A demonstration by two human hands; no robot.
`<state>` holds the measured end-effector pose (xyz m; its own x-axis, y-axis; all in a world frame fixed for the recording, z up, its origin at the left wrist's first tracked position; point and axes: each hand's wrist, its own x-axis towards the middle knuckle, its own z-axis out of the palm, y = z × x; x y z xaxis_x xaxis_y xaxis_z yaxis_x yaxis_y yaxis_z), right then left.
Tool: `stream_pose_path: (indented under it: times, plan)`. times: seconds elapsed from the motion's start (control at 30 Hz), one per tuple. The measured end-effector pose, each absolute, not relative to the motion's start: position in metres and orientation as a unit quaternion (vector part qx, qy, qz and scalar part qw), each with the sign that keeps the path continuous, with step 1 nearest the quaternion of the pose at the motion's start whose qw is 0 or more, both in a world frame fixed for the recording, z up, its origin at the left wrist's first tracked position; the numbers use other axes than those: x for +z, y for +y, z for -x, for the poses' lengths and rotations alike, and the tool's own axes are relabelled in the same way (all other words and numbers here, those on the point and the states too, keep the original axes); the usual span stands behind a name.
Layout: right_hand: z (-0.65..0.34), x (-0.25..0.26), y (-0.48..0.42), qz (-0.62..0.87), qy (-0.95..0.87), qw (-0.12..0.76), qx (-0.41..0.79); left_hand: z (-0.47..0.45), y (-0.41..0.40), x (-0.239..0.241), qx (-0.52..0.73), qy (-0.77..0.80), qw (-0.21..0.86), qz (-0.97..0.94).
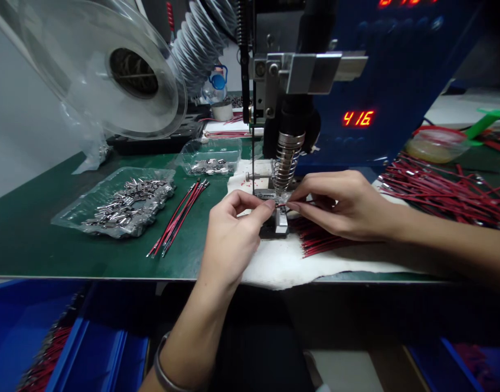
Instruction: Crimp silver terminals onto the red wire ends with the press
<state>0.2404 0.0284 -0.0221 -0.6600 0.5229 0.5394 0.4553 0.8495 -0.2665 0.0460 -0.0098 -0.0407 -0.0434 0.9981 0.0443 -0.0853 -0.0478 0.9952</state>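
My left hand (237, 231) is closed in a pinch at the small metal fixture (281, 222) under the machine's spring-loaded head (289, 158). What its fingertips hold is mostly hidden. From the right, my right hand (347, 207) pinches a thin wire (281, 205), whose end lies over the fixture between the two hands. Beneath the right hand, a row of red wires (319, 242) rests on white paper (270, 269). Left of my left hand, a small bundle of red and black wires (178, 218) lies on the green table (115, 258).
Clear plastic trays (70, 218) hold small metal parts (129, 204). A blue machine housing (356, 136) with red digits stands behind. A large pile of red wires (445, 190) lies at right, near a tub (437, 144). Overhead left hangs a transparent reel (86, 60); blue bins (98, 348) sit below.
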Motion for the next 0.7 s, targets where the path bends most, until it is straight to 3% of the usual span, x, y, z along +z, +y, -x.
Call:
stream_pose_path:
  times: [0.7]
  plan:
    - [-0.2399, -0.0219, 0.0255, 0.275, -0.905, 0.322, 0.036, -0.0473, -0.0069, -0.0450, 0.575, 0.474, 0.467, -0.476]
